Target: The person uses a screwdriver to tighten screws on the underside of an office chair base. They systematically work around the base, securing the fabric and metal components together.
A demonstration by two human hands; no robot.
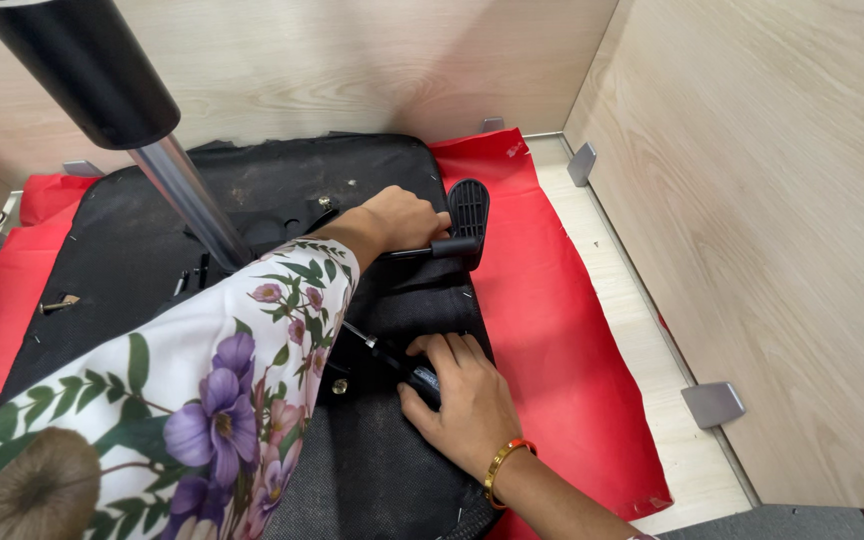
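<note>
Left hand (402, 220) grips the black lever (457, 235) on the upturned chair seat (252, 195); right hand (457, 395) is closed on a screwdriver (397, 362).

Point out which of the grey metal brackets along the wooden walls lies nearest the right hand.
The bracket at lower right, against the right wall beside the red cloth. It sits nearest the right hand; the other brackets are up by the back wall and the left edge.

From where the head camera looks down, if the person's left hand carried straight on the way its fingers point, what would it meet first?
The left hand points right, and its fingers already seem to reach the black paddle lever of the upturned chair seat. That lever comes first; beyond it lies the red cloth. Whether they actually touch is unclear.
</note>
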